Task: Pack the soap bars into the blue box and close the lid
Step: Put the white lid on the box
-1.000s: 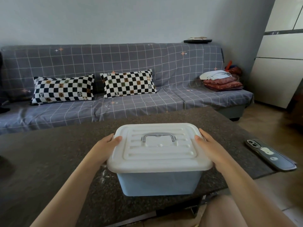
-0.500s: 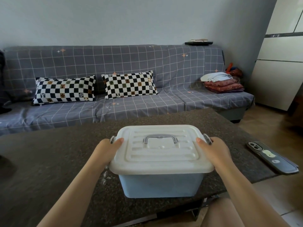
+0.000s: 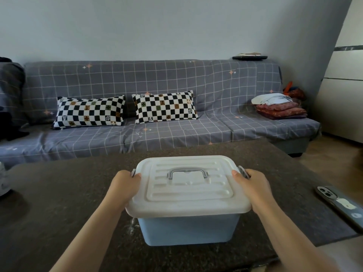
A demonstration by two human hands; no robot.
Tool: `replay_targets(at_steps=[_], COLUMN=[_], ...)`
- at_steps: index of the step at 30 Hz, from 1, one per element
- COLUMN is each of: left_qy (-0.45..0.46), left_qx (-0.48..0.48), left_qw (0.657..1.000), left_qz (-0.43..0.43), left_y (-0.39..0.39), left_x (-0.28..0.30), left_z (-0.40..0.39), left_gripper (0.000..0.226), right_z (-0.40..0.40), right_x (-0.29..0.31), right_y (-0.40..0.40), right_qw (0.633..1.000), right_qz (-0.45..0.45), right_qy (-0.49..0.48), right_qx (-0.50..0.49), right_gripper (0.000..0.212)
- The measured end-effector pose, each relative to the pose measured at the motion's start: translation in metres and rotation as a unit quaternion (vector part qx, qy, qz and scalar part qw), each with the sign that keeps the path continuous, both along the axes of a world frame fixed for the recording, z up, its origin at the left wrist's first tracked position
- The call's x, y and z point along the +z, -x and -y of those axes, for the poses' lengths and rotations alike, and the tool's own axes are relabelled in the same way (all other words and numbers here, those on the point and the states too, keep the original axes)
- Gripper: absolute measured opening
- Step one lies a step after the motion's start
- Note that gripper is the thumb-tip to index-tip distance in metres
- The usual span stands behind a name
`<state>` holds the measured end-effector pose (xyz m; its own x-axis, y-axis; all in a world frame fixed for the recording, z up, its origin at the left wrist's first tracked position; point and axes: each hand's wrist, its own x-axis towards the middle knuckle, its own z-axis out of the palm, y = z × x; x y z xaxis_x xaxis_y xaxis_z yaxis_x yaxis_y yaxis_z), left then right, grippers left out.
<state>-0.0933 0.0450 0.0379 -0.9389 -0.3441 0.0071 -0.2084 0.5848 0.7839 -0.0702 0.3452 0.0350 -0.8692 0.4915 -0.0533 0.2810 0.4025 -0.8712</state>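
The blue box (image 3: 188, 229) stands on the dark table (image 3: 59, 203) right in front of me. Its white lid (image 3: 186, 191) sits flat on top, with a grey carry handle (image 3: 187, 171) lying down in the middle. My left hand (image 3: 123, 186) grips the box's left side, fingers curled over the grey left latch (image 3: 133, 172). My right hand (image 3: 253, 186) holds the right side, fingers over the grey right latch (image 3: 243, 171). No soap bars are in sight; the lid hides the inside of the box.
A phone (image 3: 337, 205) lies on the table to the right, near the edge. Behind the table stands a grey checked sofa (image 3: 176, 130) with two chequered cushions (image 3: 165, 107) and folded cloth (image 3: 279, 108). A white object (image 3: 3, 181) shows at the far left.
Both hands slid from the lid's rim onto the side latches and curled over them. The view tilted up slightly.
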Motion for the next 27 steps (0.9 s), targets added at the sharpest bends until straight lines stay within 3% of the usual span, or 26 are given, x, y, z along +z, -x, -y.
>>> replay_targets(at_steps=[4, 10, 15, 18, 27], left_qy=[-0.031, -0.037, 0.033, 0.066, 0.045], left_qx=[0.060, 0.099, 0.097, 0.091, 0.105], left_qw=[0.998, 0.994, 0.995, 0.994, 0.993], left_qz=[-0.008, -0.007, -0.010, -0.003, -0.006], left_y=[0.011, 0.026, 0.031, 0.030, 0.022], left_x=[-0.001, -0.001, -0.004, -0.005, -0.002], left_z=[0.032, 0.077, 0.084, 0.080, 0.070], left_gripper=[0.045, 0.022, 0.034, 0.029, 0.027], right_z=[0.029, 0.068, 0.081, 0.082, 0.081], right_x=[-0.004, -0.008, -0.008, -0.006, 0.002], right_y=[0.025, 0.057, 0.070, 0.070, 0.067], right_qw=[0.999, 0.997, 0.996, 0.991, 0.988], right_qz=[-0.018, -0.033, -0.053, -0.074, -0.065], right_qy=[0.016, 0.016, -0.015, -0.073, -0.091], right_qx=[0.031, 0.063, 0.066, 0.085, 0.110], right_gripper=[0.042, 0.033, 0.027, 0.025, 0.030])
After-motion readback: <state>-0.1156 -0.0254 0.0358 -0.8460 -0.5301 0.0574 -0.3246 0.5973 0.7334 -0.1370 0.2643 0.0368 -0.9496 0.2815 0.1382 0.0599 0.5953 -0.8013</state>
